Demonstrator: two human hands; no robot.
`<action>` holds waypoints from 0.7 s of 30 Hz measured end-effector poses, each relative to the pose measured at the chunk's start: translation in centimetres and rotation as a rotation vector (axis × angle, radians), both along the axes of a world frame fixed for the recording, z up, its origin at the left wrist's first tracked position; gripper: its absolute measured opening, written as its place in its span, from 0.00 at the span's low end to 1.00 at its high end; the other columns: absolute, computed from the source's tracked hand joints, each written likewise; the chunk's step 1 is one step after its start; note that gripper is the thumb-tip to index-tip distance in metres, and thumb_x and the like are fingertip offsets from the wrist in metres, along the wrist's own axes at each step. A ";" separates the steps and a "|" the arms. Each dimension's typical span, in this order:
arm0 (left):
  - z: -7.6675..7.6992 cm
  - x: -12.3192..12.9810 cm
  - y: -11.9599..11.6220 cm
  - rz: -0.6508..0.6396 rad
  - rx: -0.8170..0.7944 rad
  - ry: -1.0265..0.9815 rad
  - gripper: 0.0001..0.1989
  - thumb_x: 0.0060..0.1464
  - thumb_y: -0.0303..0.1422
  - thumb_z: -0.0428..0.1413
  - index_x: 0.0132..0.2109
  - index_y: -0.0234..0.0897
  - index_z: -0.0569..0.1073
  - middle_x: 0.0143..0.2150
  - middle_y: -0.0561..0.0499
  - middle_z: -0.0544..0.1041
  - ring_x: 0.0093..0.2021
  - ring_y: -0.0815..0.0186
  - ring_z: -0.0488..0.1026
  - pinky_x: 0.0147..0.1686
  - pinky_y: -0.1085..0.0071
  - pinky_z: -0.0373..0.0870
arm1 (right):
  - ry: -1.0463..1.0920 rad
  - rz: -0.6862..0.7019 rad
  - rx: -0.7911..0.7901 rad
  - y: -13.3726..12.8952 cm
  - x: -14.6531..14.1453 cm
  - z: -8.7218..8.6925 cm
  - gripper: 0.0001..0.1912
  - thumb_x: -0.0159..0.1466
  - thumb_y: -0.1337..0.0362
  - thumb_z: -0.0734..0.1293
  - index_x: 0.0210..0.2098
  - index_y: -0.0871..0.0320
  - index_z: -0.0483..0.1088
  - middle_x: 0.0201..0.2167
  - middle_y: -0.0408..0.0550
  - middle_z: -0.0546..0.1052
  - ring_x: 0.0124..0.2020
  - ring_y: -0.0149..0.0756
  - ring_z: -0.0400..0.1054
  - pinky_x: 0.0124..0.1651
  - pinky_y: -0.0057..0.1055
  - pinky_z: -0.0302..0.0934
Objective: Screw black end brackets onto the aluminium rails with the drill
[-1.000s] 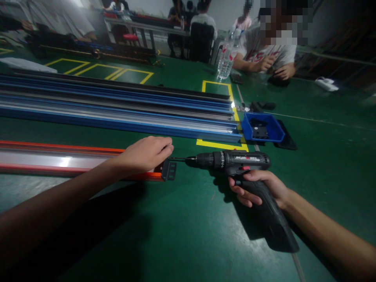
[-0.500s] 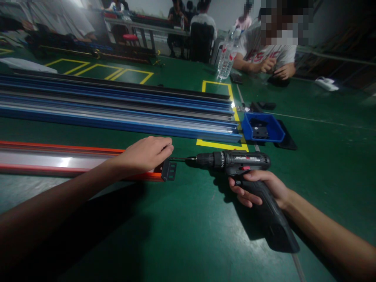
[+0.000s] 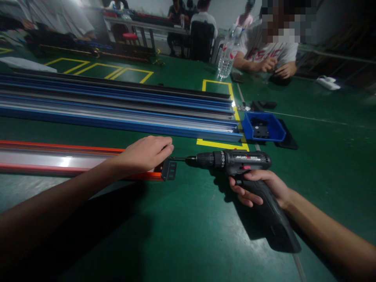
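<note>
My right hand is wrapped round the grip of a black cordless drill, its index finger at the trigger. The long thin bit points left and meets the end of an orange-edged metal profile. At that end sits a black slotted end bracket. My left hand lies over the profile just behind the bracket, fingers curled round its far side. The hand hides part of the bracket and the fingertips. Where exactly the bit tip touches cannot be seen.
Blue and black profiles lie in a row beyond the orange one. To their right stands a blue bin with black parts inside. Water bottles are farther back. A co-worker sits across the green table.
Hardly anything differs. Both hands, the drill and the orange profile hold nearly the same places.
</note>
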State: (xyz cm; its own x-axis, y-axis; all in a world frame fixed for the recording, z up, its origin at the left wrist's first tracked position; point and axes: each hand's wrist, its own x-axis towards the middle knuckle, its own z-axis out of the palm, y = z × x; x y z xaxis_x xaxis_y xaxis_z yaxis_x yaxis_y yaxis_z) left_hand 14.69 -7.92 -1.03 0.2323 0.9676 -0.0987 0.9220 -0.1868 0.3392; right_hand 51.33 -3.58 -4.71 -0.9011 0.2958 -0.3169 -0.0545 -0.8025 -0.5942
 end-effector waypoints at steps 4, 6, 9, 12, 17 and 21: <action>-0.1 -0.1 0.0 -0.009 0.011 -0.005 0.18 0.69 0.42 0.43 0.33 0.40 0.66 0.31 0.51 0.73 0.30 0.64 0.67 0.31 0.66 0.50 | 0.003 -0.001 -0.008 0.0 0.0 0.1 0.18 0.67 0.63 0.64 0.48 0.72 0.75 0.32 0.51 0.77 0.18 0.23 0.66 0.33 0.27 0.70; -0.1 -0.1 0.0 -0.008 0.009 -0.003 0.18 0.69 0.42 0.43 0.33 0.40 0.66 0.31 0.51 0.73 0.30 0.64 0.67 0.31 0.66 0.50 | 0.000 -0.001 -0.011 0.0 0.0 0.0 0.18 0.67 0.63 0.64 0.48 0.72 0.75 0.32 0.51 0.77 0.18 0.23 0.67 0.34 0.27 0.70; 0.1 0.0 -0.1 0.005 -0.001 -0.004 0.19 0.69 0.43 0.42 0.33 0.40 0.66 0.31 0.51 0.73 0.30 0.64 0.67 0.31 0.66 0.50 | -0.004 -0.001 -0.010 0.0 0.0 0.0 0.18 0.67 0.63 0.64 0.48 0.71 0.75 0.32 0.51 0.77 0.18 0.23 0.67 0.34 0.28 0.70; 0.1 0.0 -0.1 0.003 -0.002 -0.006 0.19 0.69 0.43 0.42 0.33 0.40 0.66 0.32 0.51 0.74 0.31 0.64 0.67 0.31 0.66 0.51 | -0.003 -0.005 -0.009 0.0 -0.1 0.0 0.18 0.67 0.63 0.64 0.48 0.72 0.75 0.32 0.51 0.77 0.18 0.23 0.67 0.33 0.27 0.70; 0.0 0.0 0.0 0.001 -0.002 0.005 0.18 0.69 0.43 0.42 0.33 0.40 0.66 0.32 0.51 0.74 0.31 0.63 0.68 0.31 0.67 0.52 | -0.009 -0.004 -0.019 0.0 -0.1 0.0 0.18 0.66 0.63 0.64 0.47 0.71 0.75 0.32 0.51 0.77 0.18 0.23 0.66 0.33 0.27 0.70; 0.0 0.0 0.0 0.010 -0.006 0.010 0.19 0.68 0.43 0.42 0.33 0.41 0.67 0.32 0.51 0.75 0.31 0.63 0.68 0.31 0.66 0.52 | -0.013 -0.014 -0.020 0.0 -0.1 -0.1 0.18 0.66 0.62 0.65 0.47 0.72 0.75 0.32 0.51 0.77 0.17 0.23 0.65 0.33 0.27 0.70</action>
